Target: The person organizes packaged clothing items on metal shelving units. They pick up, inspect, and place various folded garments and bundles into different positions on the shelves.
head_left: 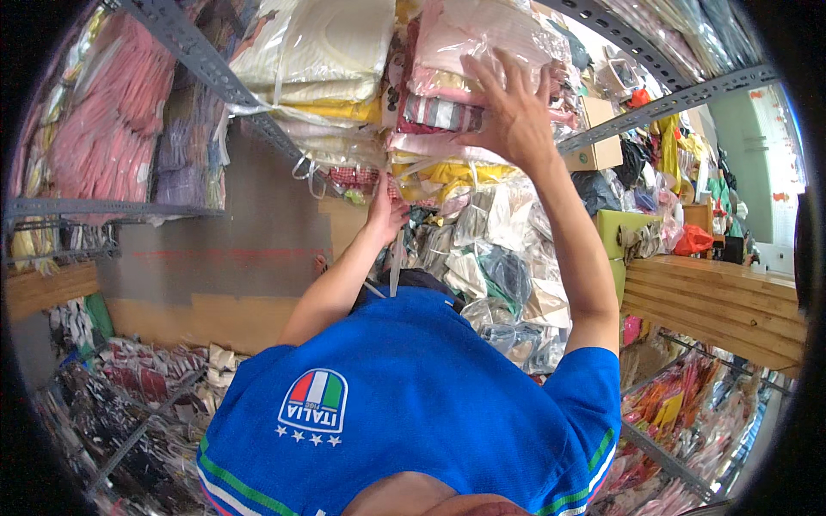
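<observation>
My right hand (512,112) is spread over the front of a plastic-bagged stack of folded clothes (447,39) in pink, white and yellow, with a striped garment (426,114) among them. Lower and to the left, my left hand (385,215) reaches up to the bottom of the stack, fingers curled at a red checked bagged item (348,178); whether it grips it is hard to tell. Beside these hangs a pale strap (395,267). A second stack of cream and yellow packs (310,52) sits on the upper left of the rack.
Metal shelving (189,60) frames the stacks, with pink bagged clothes (107,129) at left. Below lie piles of bagged garments (508,275). At right stand a cardboard box (600,138), a green upholstered piece (611,249) and a wooden bench (705,305). More bundles fill lower shelves (129,404).
</observation>
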The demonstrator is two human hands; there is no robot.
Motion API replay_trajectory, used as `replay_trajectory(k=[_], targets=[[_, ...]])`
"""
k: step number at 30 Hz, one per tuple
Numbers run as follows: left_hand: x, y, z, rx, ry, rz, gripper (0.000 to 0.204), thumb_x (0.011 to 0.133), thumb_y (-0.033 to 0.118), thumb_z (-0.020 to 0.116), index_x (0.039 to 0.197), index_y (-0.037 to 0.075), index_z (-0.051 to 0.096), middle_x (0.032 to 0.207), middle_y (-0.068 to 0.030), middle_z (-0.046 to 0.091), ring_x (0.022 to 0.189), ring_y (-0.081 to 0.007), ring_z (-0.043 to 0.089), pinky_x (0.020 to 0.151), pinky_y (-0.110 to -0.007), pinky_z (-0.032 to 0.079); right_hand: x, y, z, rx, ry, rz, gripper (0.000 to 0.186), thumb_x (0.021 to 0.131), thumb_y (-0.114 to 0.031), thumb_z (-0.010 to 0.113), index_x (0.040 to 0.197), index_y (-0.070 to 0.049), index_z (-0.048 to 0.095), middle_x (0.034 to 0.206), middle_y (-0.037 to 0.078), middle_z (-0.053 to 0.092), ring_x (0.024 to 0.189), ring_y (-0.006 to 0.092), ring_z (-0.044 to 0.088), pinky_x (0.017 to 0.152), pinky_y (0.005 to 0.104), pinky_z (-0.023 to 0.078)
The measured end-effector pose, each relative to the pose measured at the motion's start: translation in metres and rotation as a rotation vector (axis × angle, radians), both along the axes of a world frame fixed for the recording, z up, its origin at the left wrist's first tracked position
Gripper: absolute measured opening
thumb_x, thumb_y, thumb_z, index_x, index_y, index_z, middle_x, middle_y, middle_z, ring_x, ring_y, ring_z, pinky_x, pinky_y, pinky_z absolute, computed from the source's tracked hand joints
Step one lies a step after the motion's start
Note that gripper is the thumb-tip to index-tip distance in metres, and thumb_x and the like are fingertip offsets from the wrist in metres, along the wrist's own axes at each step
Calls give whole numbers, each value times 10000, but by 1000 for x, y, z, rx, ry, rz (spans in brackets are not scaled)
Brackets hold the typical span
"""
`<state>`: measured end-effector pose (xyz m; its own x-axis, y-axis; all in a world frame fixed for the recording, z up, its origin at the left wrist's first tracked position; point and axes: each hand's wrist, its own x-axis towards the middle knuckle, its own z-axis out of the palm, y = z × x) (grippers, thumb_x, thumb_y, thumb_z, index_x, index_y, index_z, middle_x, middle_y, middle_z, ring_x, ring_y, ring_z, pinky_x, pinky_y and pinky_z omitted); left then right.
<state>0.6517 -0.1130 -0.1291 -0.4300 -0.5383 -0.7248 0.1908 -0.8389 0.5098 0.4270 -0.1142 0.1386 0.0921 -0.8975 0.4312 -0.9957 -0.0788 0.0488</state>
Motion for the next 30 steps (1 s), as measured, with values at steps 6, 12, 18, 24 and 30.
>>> replay_trajectory(k=[6, 12, 18, 24, 30], targets=[[-33, -28, -21, 134, 285, -14, 746, 949, 690, 358, 1446, 139, 426, 1364, -124, 534, 1235, -288, 521, 1012, -504, 429, -14, -7, 6, -12, 13, 8, 1113, 505, -662, 833, 1472, -289, 428, 1548, 144, 336, 1420, 385, 336, 1101, 693, 230], [-41, -45, -58, -41, 333, -19, 451, 997, 450, 495, 1315, 133, 536, 1196, -63, 629, 1049, -239, 609, 805, -455, 542, -17, -18, 14, 68, -28, 50, 939, 562, -649, 822, 1354, -222, 554, 1476, 174, 436, 1384, 402, 386, 1057, 671, 301], [-57, -88, -34, -392, 179, -88, 495, 930, 304, 646, 1368, 91, 554, 1229, -67, 642, 1104, -201, 600, 857, -376, 512, -24, -17, 11, 95, -74, 44, 962, 551, -621, 849, 1330, -150, 537, 1452, 230, 432, 1346, 430, 412, 1070, 576, 334], [-68, -77, -79, -199, 303, 422, 591, 934, 468, 579, 1398, 110, 508, 1268, -77, 606, 1063, -213, 601, 832, -370, 508, -11, -34, 0, 75, -46, 81, 1009, 555, -604, 859, 1360, -111, 506, 1485, 230, 402, 1376, 422, 378, 1101, 567, 288], [-54, 16, -50, 411, 208, 483, 537, 973, 575, 418, 1273, 147, 538, 1149, -40, 569, 960, -192, 542, 925, -453, 462, -26, -26, -9, 87, -108, 56, 1017, 569, -596, 859, 1386, -115, 492, 1516, 233, 363, 1406, 416, 344, 1119, 565, 270]])
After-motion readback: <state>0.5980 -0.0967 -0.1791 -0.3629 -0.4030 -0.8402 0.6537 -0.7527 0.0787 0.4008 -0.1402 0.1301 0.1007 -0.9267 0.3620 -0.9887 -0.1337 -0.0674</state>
